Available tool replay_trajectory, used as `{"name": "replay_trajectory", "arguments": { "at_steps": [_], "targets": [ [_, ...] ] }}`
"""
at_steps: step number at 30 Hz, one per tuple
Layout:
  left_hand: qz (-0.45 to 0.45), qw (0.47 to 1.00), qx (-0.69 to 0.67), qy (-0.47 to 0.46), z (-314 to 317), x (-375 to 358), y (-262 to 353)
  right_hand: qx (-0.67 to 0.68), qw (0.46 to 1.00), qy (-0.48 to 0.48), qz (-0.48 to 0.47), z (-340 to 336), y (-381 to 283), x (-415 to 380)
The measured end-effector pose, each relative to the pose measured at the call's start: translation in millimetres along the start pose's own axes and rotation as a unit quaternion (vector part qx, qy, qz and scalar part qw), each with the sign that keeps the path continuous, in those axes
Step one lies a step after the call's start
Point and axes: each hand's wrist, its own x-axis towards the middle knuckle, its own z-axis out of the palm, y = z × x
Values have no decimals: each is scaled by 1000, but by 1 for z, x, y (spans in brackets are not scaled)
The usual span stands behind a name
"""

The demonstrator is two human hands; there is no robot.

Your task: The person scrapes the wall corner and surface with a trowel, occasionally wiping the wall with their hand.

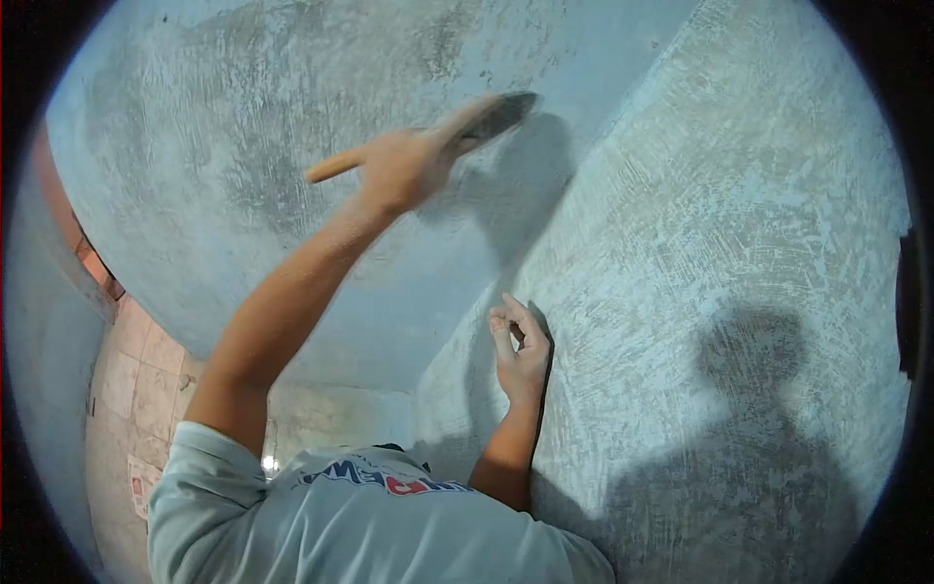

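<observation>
My left hand is wrapped round a wooden-handled tool with a dark, flat head. The light wooden handle sticks out behind the fist, and the head points up and right, close over the blue-grey wall. Lower down, near the corner where two wall faces meet, my right hand holds nothing. Its fingers are loosely bent, a gap shows between thumb and fingers, and its outer edge lies along the right wall face.
Rough, scratched patches cover both wall faces. Tiled floor shows at lower left, with a printed paper or packet on it. A dark object stands at the right edge. Shadows of my head and arm fall across the walls.
</observation>
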Motion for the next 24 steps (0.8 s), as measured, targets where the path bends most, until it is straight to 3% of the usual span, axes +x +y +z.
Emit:
{"name": "replay_trajectory", "arguments": {
  "at_steps": [1, 2, 3, 6, 7, 8, 9, 10, 12, 14, 16, 17, 19, 21, 24],
  "targets": [
    [-25, 999, -34, 16, -12, -7, -17, -20, 1000, -5, -7, -1, 5, 1],
    [29, 990, -71, 118, -25, -6, -23, -10, 1000, -1, -13, 1, 8, 1],
    [22, 986, -92, 136, -27, -11, -31, -1, 1000, 3, -20, 4, 11, 2],
    [-29, 989, -98, 110, -4, -17, -20, 14, 1000, -4, -18, 6, 20, 2],
    [-99, 984, -143, 23, 5, -18, -11, 6, 1000, -9, -18, 6, 19, 3],
    [-44, 992, -114, 11, 25, -14, -3, -3, 1000, -17, -18, 8, 18, 4],
    [-91, 989, -71, -91, 33, -9, 12, -8, 999, -16, -35, 9, 18, 6],
    [-80, 988, -36, -128, 32, -2, 33, -9, 999, -10, -32, 10, 19, 6],
    [-36, 991, -55, -120, 57, -3, 51, -10, 1000, 13, -26, 13, 24, 5],
    [-91, 973, -158, -144, 55, -15, 59, 3, 1000, 12, -24, 16, 37, 4],
    [-100, 958, -255, -84, 59, -55, 55, 29, 1000, -1, 5, 21, 44, 3],
    [-99, 947, -301, -55, 57, -74, 52, 57, 998, -8, 3, 30, 50, 3],
    [-241, 853, -461, -34, 42, -109, 57, 113, 993, -20, 4, 59, 59, -2],
    [-318, 784, -533, -16, 34, -135, 54, 175, 981, -82, 16, 96, 55, -22],
    [-328, 756, -566, 14, 33, -146, 41, 176, 980, -68, -58, 149, 47, -46]
  ]
}}
